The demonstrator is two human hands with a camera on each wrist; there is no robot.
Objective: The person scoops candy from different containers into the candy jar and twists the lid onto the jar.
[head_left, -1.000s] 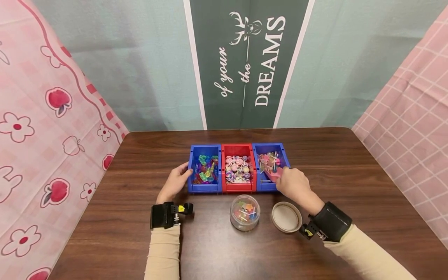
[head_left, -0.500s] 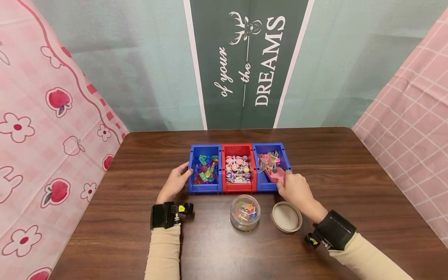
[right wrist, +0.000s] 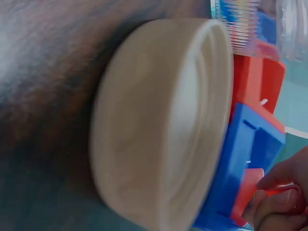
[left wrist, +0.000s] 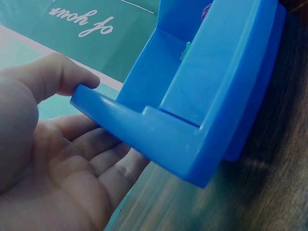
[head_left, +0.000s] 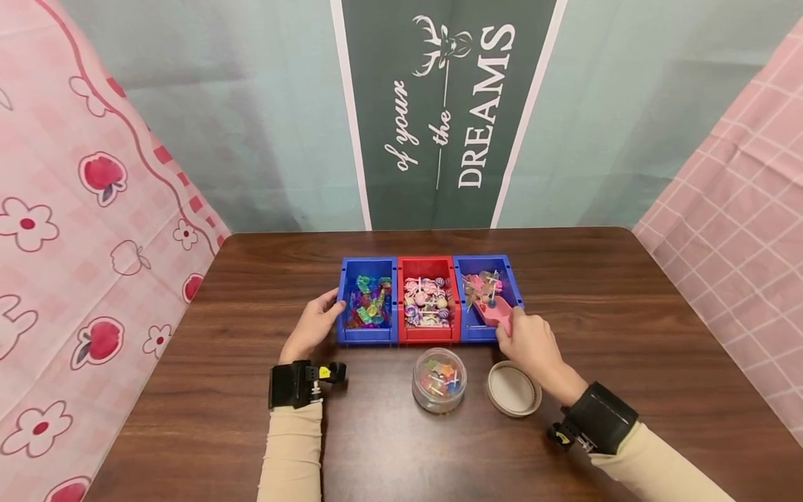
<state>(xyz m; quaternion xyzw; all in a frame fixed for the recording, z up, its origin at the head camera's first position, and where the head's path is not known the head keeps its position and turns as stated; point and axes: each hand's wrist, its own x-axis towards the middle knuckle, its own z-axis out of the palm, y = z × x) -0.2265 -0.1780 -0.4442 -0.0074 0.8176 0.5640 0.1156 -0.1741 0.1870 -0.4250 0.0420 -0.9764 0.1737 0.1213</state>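
Note:
My left hand (head_left: 311, 328) holds the left blue bin (left wrist: 130, 118) by its outer side wall. In the left wrist view the thumb lies on the rim and the fingers are against the outside. With my right hand (head_left: 532, 343) I grip the handle of a pink scoop (head_left: 495, 312), whose head is down in the right blue bin (head_left: 517, 296) among lollipop-shaped and pink charms (head_left: 482, 282). In the right wrist view curled fingers (right wrist: 276, 202) wrap the handle, and the scoop's head is partly hidden behind the bin's wall.
A red bin (head_left: 426, 336) of candy charms joins the two blue bins. Translucent coloured pieces (head_left: 370, 307) fill part of the left one. In front stand a clear jar (head_left: 433, 401) of colourful charms and an upturned lid (head_left: 514, 390), just below my right hand, on the brown table (head_left: 401, 453).
My right hand has drawn slightly right and toward me with the scoop, so more of the scoop shows. The left hand keeps its hold on the bin.

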